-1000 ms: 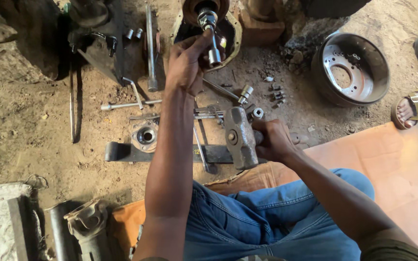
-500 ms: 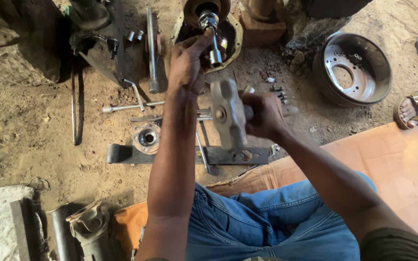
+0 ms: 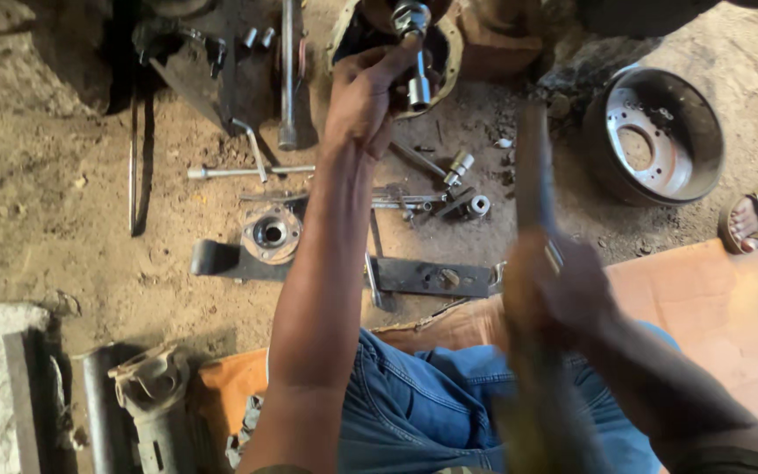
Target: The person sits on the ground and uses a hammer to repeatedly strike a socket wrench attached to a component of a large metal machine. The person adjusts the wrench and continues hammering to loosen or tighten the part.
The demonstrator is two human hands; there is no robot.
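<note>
While the shaft (image 3: 155,399) and hub (image 3: 271,233) lie parked on the dirt at the left, the left hand (image 3: 363,96) is closed round the socket (image 3: 416,86) up at the housing (image 3: 442,48), steadying it upright. Rightward, the right hand (image 3: 559,285) is clamped on a blurred hammer (image 3: 532,175), raised above the lap. Drum (image 3: 655,136) sits apart.

Soft daylight, sharp ground (deep shadow up top); right hand (image 3: 559,294) seemingly motion-blurred.

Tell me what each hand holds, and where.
Left hand: socket tool, around its shaft. Right hand: blurred hammer, by its handle.
</note>
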